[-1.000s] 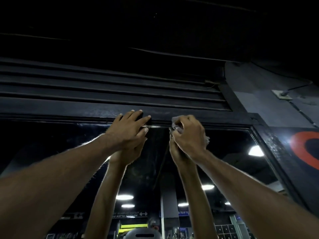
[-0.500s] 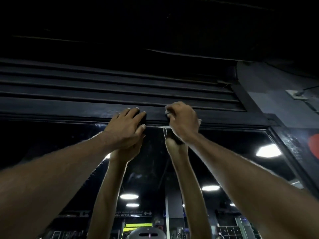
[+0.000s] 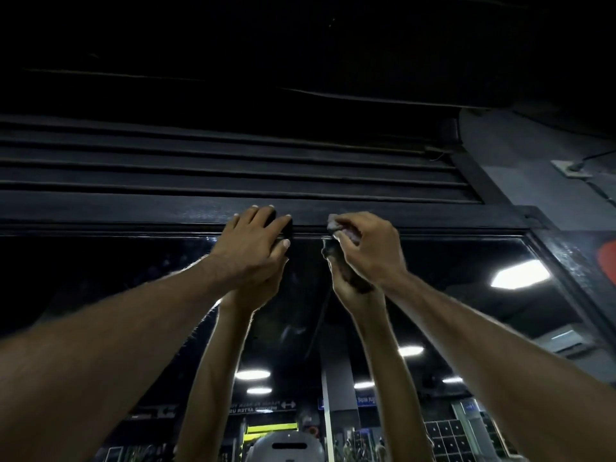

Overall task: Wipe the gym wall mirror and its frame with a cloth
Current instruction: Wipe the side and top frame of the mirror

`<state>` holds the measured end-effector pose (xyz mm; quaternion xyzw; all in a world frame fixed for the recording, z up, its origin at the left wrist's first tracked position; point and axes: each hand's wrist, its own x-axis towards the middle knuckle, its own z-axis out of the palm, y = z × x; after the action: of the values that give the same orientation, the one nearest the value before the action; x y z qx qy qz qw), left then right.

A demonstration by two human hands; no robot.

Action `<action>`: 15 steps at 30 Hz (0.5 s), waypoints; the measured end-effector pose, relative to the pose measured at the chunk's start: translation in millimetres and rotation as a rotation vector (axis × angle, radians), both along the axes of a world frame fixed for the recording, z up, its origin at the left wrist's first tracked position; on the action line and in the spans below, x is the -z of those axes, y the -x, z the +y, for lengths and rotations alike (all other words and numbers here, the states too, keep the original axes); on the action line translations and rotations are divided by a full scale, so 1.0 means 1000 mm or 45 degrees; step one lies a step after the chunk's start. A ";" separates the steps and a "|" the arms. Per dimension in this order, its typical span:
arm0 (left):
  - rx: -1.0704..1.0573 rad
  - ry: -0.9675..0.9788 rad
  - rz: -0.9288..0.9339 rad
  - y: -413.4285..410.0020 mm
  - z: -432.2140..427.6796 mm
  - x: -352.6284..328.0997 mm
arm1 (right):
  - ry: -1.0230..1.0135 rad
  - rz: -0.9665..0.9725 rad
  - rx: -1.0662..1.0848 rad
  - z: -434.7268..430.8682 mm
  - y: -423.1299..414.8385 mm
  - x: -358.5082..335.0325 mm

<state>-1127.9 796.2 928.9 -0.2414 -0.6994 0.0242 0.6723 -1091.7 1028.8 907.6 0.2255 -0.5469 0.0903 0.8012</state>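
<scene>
Up at full stretch, right at the black top rail of the mirror frame (image 3: 133,213). Braces with the left hand (image 3: 255,243): lays the fingers (image 3: 263,216) straight and released, flat on the rail, thumb down by the edge of the glass, holding nothing; most likely there for balance on so high a reach. Works with the right hand (image 3: 370,251), fingers clenched round a pale cloth (image 3: 333,224), bunched small, probably to load pressure onto a narrow strip. Keeps that cloth tucked under the curled fingers, mostly hidden, showing only a pale scrap out past the fingertips, pressed at the join of rail and wall mirror (image 3: 133,278). Sits just beside the left hand, not touching it. Doubles both hands in the dark glass below, among reflected ceiling lights (image 3: 520,274). Looks like edge-wiping along the top, with plenty of rail to cover toward the right corner.
</scene>
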 end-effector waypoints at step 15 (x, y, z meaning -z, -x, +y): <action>-0.040 -0.021 0.035 0.005 -0.038 -0.010 | -0.101 -0.102 0.031 -0.038 -0.003 -0.033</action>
<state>-1132.6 758.4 938.5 -0.2247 -0.6940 0.0323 0.6833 -1088.8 990.7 940.8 0.2467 -0.5843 0.0676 0.7702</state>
